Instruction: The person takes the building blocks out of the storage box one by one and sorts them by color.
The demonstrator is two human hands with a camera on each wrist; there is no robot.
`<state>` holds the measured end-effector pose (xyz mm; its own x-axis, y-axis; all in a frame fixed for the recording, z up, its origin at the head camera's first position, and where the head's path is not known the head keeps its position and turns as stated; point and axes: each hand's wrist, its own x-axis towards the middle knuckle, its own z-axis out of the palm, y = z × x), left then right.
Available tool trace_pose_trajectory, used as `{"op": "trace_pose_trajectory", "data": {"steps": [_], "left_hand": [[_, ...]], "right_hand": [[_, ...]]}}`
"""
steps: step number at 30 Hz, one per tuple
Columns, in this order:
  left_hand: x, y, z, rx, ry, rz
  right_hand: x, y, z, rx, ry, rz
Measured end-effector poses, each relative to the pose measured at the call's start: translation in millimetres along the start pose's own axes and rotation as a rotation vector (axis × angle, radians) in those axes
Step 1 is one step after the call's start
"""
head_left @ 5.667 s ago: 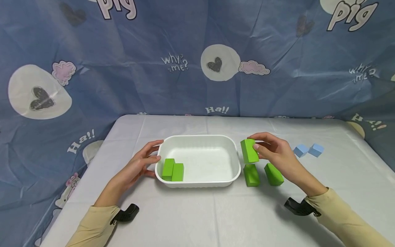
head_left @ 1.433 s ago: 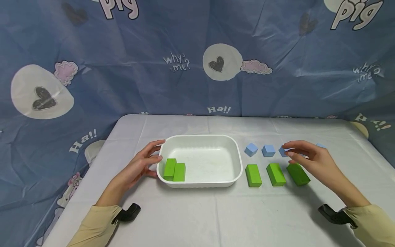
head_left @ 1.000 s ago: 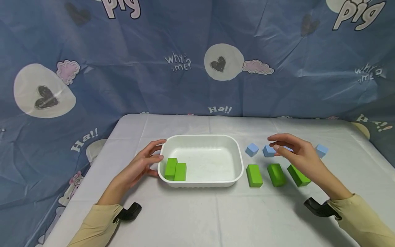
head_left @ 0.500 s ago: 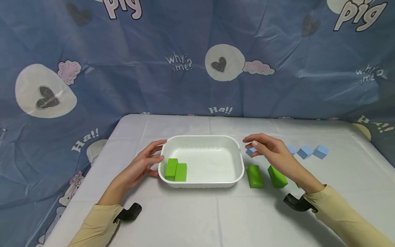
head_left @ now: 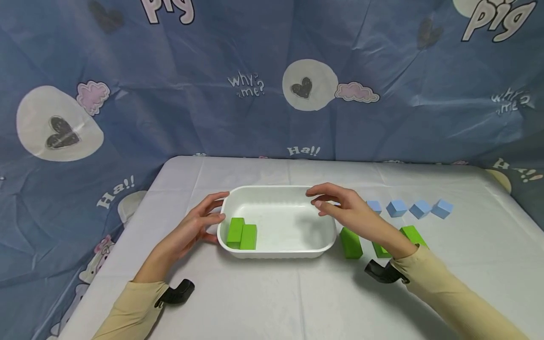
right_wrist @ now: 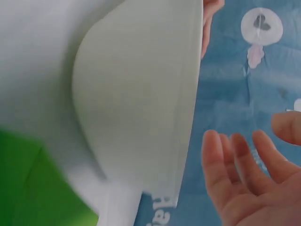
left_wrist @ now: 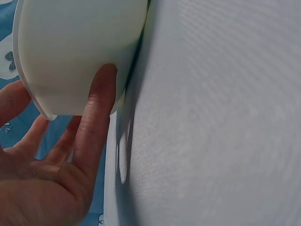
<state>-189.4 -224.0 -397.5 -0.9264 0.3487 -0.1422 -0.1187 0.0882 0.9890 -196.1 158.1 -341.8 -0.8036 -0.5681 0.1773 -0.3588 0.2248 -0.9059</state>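
A white rectangular tray stands on the table with two green blocks in its near left corner. My left hand rests its fingertips against the tray's left end. In the left wrist view one extended finger lies along the outer wall of the tray. Over the tray's right end hovers my right hand, fingers loosely bent and holding nothing. The right wrist view shows that hand beside the tray rim, with space between thumb and fingers. My right forearm partly hides the middle green block.
Right of the tray lie a near green block and a farther green block. Behind them runs a row of several light blue cubes, one mostly behind my right hand. A printed blue cloth hangs behind the table.
Earlier my right hand held a green block beside the tray; three now lie in a row there. It has since moved left, empty, past the blue cubes to the tray. The left hand stays put.
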Motion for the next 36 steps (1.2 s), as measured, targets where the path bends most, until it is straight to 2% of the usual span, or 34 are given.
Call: {"op": "trace_pose_trajectory", "data": {"steps": [13, 24, 31, 36], "left_hand": [[-1.9, 0.5, -0.5, -0.002, 0.001, 0.006], [-2.7, -0.1, 1.7, -0.010, -0.003, 0.008], [-0.9, 1.0, 1.6, 0.013, -0.001, 0.019], [-1.1, 1.0, 2.4, 0.007, -0.009, 0.016]], "right_hand": [[18.4, 3.5, 44.7, -0.049, -0.153, 0.047], [32.2, 10.3, 68.8, -0.027, -0.216, 0.042], [43.4, 15.6, 82.2, -0.063, -0.253, 0.041], [49.3, 12.5, 91.9, -0.113, -0.299, 0.083]]}}
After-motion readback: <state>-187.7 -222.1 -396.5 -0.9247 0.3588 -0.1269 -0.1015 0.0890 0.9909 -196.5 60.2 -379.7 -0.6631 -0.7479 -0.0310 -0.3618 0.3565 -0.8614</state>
